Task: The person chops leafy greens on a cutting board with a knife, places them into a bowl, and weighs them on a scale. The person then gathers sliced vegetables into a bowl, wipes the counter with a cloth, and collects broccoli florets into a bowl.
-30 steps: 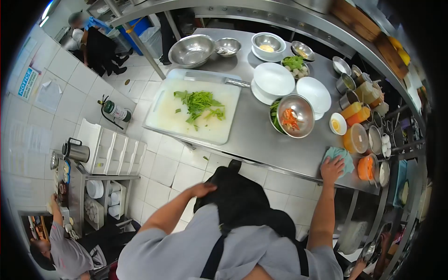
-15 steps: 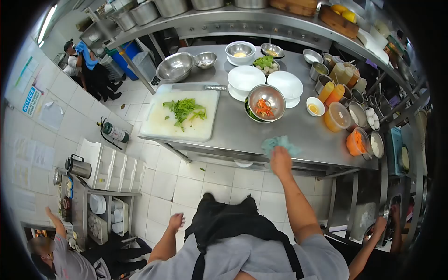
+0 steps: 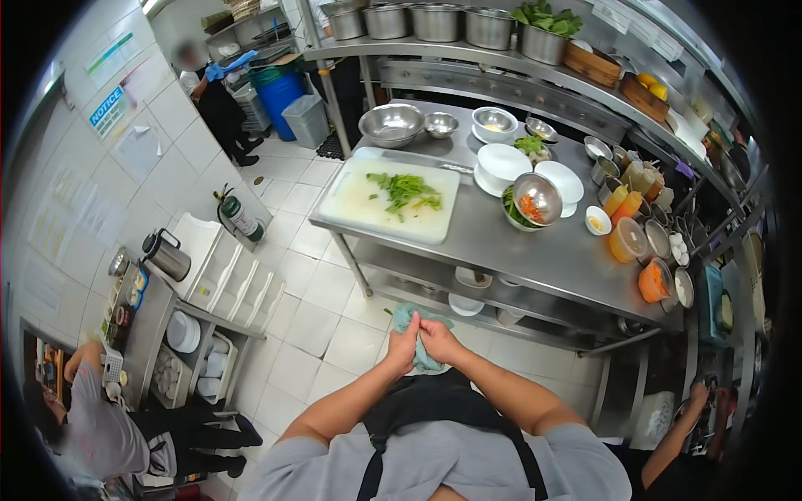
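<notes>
A green cloth (image 3: 428, 361) is bunched between my two hands, in front of my apron and off the table's near edge. My left hand (image 3: 403, 344) is closed on one side of it, and my right hand (image 3: 438, 341) grips the other. Beyond them, a white cutting board (image 3: 342, 209) on the steel table bears chopped green leaves (image 3: 407, 192) and a knife (image 3: 451, 166) along its far side. Right of the board, a metal bowl with orange pieces (image 3: 539, 200) rests tilted on a bowl of greens (image 3: 512, 210).
White bowls (image 3: 504, 160), sauce bottles (image 3: 615, 199) and tubs (image 3: 626, 240) stand on the steel table (image 3: 510, 255). Overhead runs a shelf of pots (image 3: 437, 22). People are at the lower left (image 3: 117, 417), upper left (image 3: 219, 108) and lower right. A drawer rack (image 3: 225, 259) stands left.
My right hand has brought the cloth off the tabletop toward my body. My left hand has come up and taken hold of it too. The view has turned leftward.
</notes>
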Action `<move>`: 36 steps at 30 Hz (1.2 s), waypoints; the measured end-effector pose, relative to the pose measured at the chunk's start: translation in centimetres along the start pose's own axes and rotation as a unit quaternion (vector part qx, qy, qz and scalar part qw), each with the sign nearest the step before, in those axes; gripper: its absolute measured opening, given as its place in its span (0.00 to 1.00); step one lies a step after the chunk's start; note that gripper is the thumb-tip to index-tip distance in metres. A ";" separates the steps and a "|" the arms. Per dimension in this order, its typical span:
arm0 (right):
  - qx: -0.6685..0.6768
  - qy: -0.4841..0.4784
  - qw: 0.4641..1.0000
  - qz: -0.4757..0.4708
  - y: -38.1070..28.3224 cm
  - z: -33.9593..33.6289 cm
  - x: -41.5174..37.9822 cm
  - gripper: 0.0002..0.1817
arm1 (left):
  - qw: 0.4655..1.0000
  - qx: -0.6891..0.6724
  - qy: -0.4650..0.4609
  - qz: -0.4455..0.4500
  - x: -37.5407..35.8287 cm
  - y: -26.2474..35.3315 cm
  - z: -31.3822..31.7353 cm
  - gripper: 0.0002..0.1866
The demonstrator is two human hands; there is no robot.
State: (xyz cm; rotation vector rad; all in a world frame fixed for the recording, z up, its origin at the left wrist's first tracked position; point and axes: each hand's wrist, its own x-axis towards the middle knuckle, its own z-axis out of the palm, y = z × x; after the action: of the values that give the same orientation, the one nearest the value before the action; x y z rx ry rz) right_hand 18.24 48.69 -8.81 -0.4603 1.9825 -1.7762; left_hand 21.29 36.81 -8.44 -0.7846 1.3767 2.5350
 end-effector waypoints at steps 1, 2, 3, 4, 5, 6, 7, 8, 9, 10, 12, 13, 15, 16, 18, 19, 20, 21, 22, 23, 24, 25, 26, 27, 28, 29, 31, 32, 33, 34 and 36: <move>-0.002 0.000 1.000 -0.001 0.2 1.6 -0.2 0.13 | 0.999 -0.027 0.026 -0.005 -0.7 0.2 -1.0 0.23; -0.097 -0.011 0.995 -0.015 0.3 3.3 -0.5 0.14 | 0.999 -0.028 0.022 -0.003 -1.0 0.5 -2.3 0.23; -0.190 -0.021 0.981 -0.026 0.6 5.2 -1.0 0.16 | 0.996 -0.072 0.037 -0.035 -1.7 0.7 -3.9 0.24; -0.191 -0.015 0.981 -0.024 0.8 7.3 -1.6 0.16 | 0.990 -0.115 0.051 -0.069 -2.5 0.6 -5.8 0.26; -0.201 -0.051 0.976 -0.066 0.9 9.3 -2.3 0.17 | 0.988 -0.116 0.074 -0.065 -2.8 0.3 -8.0 0.26; -0.214 -0.078 0.968 -0.107 0.8 10.7 -2.7 0.20 | 0.985 -0.142 0.073 -0.071 -2.5 -0.4 -10.6 0.28; -0.221 -0.053 0.968 -0.102 0.3 11.8 -3.2 0.20 | 0.981 -0.167 0.067 -0.079 -2.3 -1.1 -13.0 0.31; -0.270 -0.106 0.946 -0.148 -0.6 12.9 -3.9 0.25 | 0.976 -0.186 0.033 -0.104 -2.5 -1.0 -15.7 0.34; -0.317 -0.161 0.915 -0.190 -1.7 13.7 -4.7 0.30 | 0.970 -0.206 0.001 -0.130 -2.4 -0.5 -17.6 0.37; -0.323 -0.145 0.917 -0.183 -3.4 14.1 -5.6 0.30 | 0.970 -0.198 -0.012 -0.140 -2.8 0.4 -18.5 0.37; -0.374 -0.119 0.887 -0.243 -6.9 14.9 -6.7 0.35 | 0.960 -0.235 -0.009 -0.155 -4.9 2.2 -19.7 0.40; -0.384 -0.112 0.889 -0.223 -7.5 15.2 -6.6 0.38 | 0.960 -0.222 -0.027 -0.166 -5.5 2.6 -19.8 0.42; -0.377 -0.135 0.902 -0.161 -7.7 15.4 -6.1 0.39 | 0.959 -0.202 -0.082 -0.179 -8.3 4.3 -18.2 0.44; -0.364 -0.164 0.911 -0.102 -7.3 15.3 -6.0 0.40 | 0.956 -0.186 -0.130 -0.188 -9.5 4.5 -17.5 0.46; -0.353 -0.160 0.917 -0.092 -5.9 14.3 -5.4 0.35 | 0.951 -0.178 -0.187 -0.171 -10.2 3.8 -17.7 0.48; -0.303 -0.138 0.939 -0.085 -5.6 13.2 -5.0 0.31 | 0.931 -0.188 -0.242 -0.197 -11.6 4.7 -17.4 0.49; -0.253 -0.114 0.957 -0.079 -5.6 12.0 -4.5 0.27 | 0.908 -0.195 -0.296 -0.222 -12.1 5.3 -17.1 0.49; -0.268 -0.044 0.959 -0.085 -5.5 10.8 -4.2 0.25 | 0.913 -0.186 -0.291 -0.217 -12.2 4.8 -17.6 0.47; -0.280 0.026 0.955 -0.091 -5.4 9.4 -4.0 0.22 | 0.913 -0.183 -0.293 -0.218 -12.0 4.1 -18.7 0.47; -0.283 0.094 0.947 -0.117 -5.3 7.1 -3.7 0.23 | 0.953 -0.071 -0.246 -0.161 -11.5 3.2 -20.2 0.43; -0.283 0.158 0.935 -0.143 -5.5 4.4 -3.5 0.23 | 0.975 0.041 -0.192 -0.101 -10.9 2.0 -22.1 0.41; -0.270 0.215 0.933 -0.100 -6.8 1.9 -3.7 0.22 | 0.984 0.042 -0.123 -0.119 -9.8 0.2 -25.3 0.38; -0.255 0.272 0.926 -0.057 -8.6 -0.6 -3.9 0.21 | 0.988 0.045 -0.055 -0.135 -8.9 -1.0 -28.9 0.37; -0.247 0.323 0.911 -0.062 -10.0 -3.3 -4.2 0.21 | 0.988 0.045 -0.008 -0.148 -8.9 -1.5 -31.8 0.35; -0.238 0.374 0.894 -0.064 -11.0 -6.0 -4.8 0.21 | 0.985 0.046 0.039 -0.162 -9.1 -1.9 -34.6 0.34; -0.273 0.417 0.861 -0.102 -11.5 -8.9 -5.1 0.22 | 0.984 0.051 0.075 -0.156 -9.4 -2.4 -37.4 0.33; -0.326 0.487 0.798 -0.142 -12.4 -14.2 -5.9 0.23 | 0.974 0.069 0.155 -0.151 -10.6 -3.1 -42.4 0.31; -0.344 0.517 0.770 -0.148 -12.9 -16.5 -6.3 0.23 | 0.965 0.081 0.197 -0.152 -11.1 -3.4 -44.4 0.31; -0.341 0.520 0.769 -0.149 -13.5 -18.4 -6.6 0.23 | 0.944 0.113 0.266 -0.161 -11.2 -4.0 -45.9 0.28; -0.362 0.549 0.738 -0.152 -14.1 -20.2 -6.8 0.24 | 0.916 0.144 0.334 -0.167 -11.3 -4.9 -48.0 0.26; -0.378 0.579 0.706 -0.154 -14.1 -23.4 -7.1 0.24 | 0.921 0.266 0.263 -0.108 -13.1 -6.2 -52.7 0.18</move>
State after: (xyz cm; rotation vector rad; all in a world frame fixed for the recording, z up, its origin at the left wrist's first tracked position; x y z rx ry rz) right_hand 11.42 70.46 7.74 0.2702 3.7587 -1.3828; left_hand 54.38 -1.22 -29.61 -1.4484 1.8807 1.7030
